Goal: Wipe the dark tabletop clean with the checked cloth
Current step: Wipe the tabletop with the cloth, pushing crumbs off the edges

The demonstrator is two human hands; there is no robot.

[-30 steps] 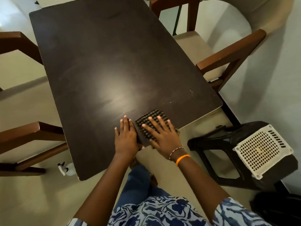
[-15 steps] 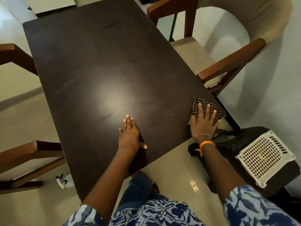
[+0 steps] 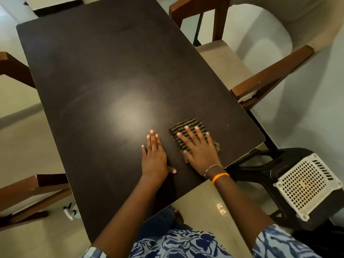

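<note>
The dark tabletop (image 3: 104, 75) fills the middle of the view, with a pale glare patch near its centre. A folded checked cloth (image 3: 188, 127) lies flat near the table's near edge, right of centre. My right hand (image 3: 200, 148) presses on the cloth with fingers spread, covering its near half. My left hand (image 3: 154, 157) rests flat on the bare wood just left of the cloth, fingers together, holding nothing. A tiny pale speck (image 3: 228, 124) sits on the tabletop right of the cloth.
Wooden chairs with cream seats stand at the right (image 3: 270, 79) and left (image 3: 24, 190) of the table. A black stool carrying a white perforated tray (image 3: 305, 185) stands beyond the table's near right corner. A small white spray bottle (image 3: 69, 213) lies on the floor under the left edge.
My right hand slid the cloth from beside my left hand out to the table's right corner, then back left to its place beside my left hand. My left hand stayed planted.
</note>
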